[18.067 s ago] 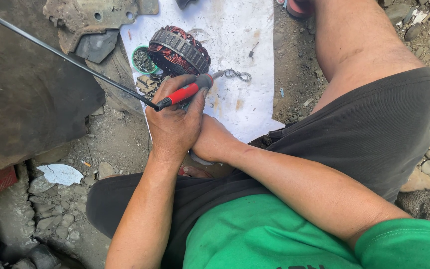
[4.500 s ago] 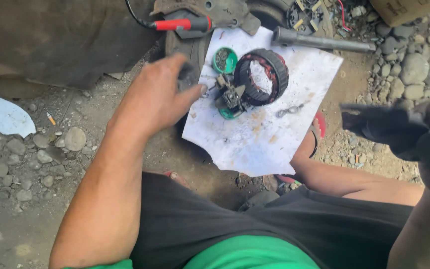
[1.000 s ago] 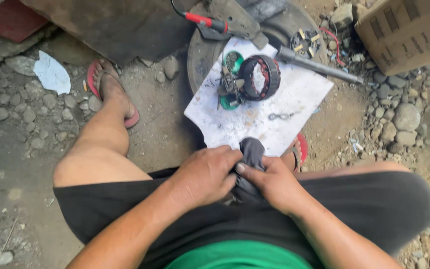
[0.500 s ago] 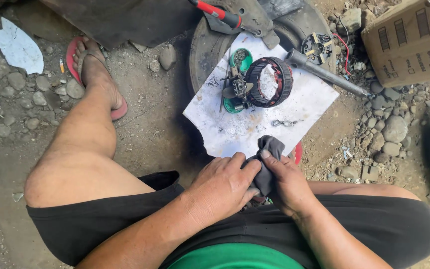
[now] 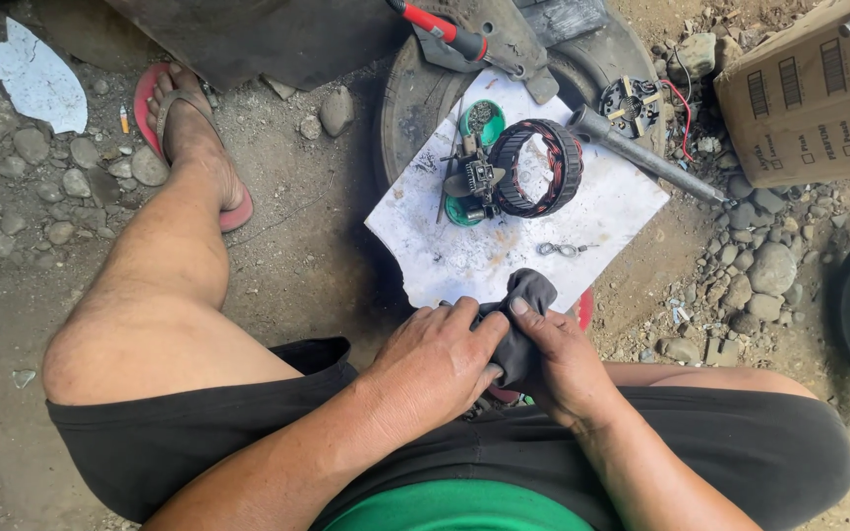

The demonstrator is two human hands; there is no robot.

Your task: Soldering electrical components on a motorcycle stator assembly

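A white sheet (image 5: 504, 251) lies on the dirt ground, carrying a round stator ring (image 5: 535, 167) with copper windings near its far edge and a small metal link (image 5: 561, 250) toward its middle. At the near edge, the left hand (image 5: 435, 359) and right hand (image 5: 555, 356) both close on a dark rag (image 5: 523, 313), bunched between them; wiping goes best with the cloth kept tight under the fingertips

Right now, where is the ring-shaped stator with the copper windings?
In the head view the stator sits at the upper part of the white sheet, right of the small green parts, well ahead of both hands, which hold a dark rag.
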